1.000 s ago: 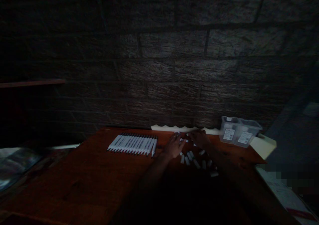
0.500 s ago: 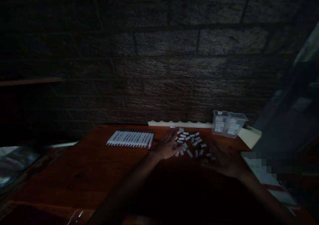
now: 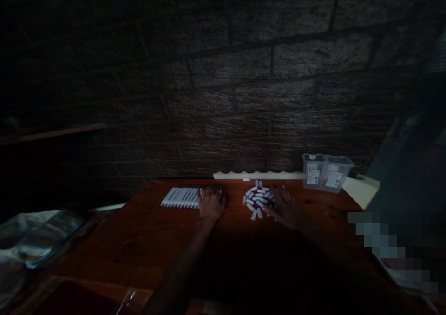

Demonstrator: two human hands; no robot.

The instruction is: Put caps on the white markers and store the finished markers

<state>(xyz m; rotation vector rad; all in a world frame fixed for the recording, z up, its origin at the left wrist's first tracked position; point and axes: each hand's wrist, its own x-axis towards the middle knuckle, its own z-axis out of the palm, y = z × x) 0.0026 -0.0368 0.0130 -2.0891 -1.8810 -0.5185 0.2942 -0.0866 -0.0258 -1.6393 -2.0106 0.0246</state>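
Over one end of a neat row of slim white markers with dark tips (image 3: 181, 197), we see the left hand (image 3: 212, 206) lying palm down, its fingers spread wide; whether they pinch any marker we cannot tell. At the edge of a loose cluster of short white cylinders, some with red or orange ends (image 3: 259, 199), the right hand (image 3: 287, 210) curves with thumb and fingers apart, and we cannot make out anything held between them. We count the row as the finished part, judging by how evenly the markers lie side by side; the cylinders, jumbled at many angles, look gathered but not set in order. From the right hand, the cluster lies directly beside the thumb and fingertips, while the markers lie beneath and just beyond the left hand's fingers. Behind the cluster we note a lone white piece (image 3: 246, 179) near a pale strip with a wavy edge (image 3: 237, 175), at the foot of a dark block wall (image 3: 216, 96). Farther right, two clear plastic containers with white labels (image 3: 323, 178) stand beside a pale yellow sheet (image 3: 360, 189) on the reddish-brown wooden table (image 3: 139, 245).
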